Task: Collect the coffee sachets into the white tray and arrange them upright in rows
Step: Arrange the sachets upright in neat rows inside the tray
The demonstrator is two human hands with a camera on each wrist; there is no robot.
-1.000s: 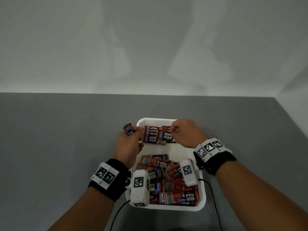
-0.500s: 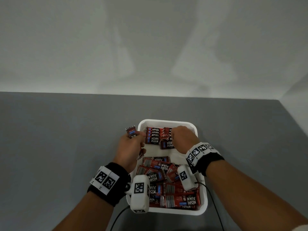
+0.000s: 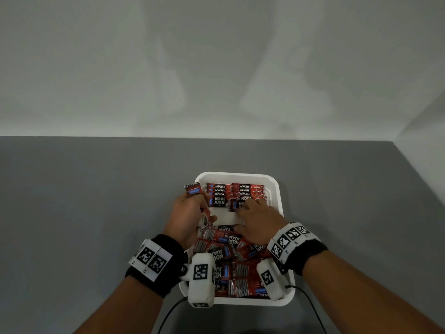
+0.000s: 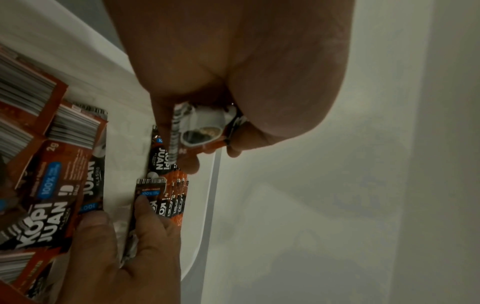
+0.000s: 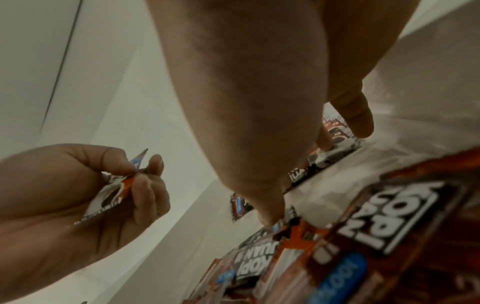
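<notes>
coffee sachets [image 3: 237, 196]: red-black, upright rows | left hand [image 3: 186, 214] fingers pinching one | right hand [image 3: 260, 219] fingers spread

White plastic tray [image 3: 279, 189] sits on grey table [image 3: 96, 213] at 6 o'clock; upright red sachet rows [image 3: 234, 192] at tray's 12, loose red sachet pile [image 3: 231, 261] at its 6.

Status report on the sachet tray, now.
Left hand holds sachet. Right hand fingers press upright rows in white tray. Loose pile remains; nothing blocking.
</notes>
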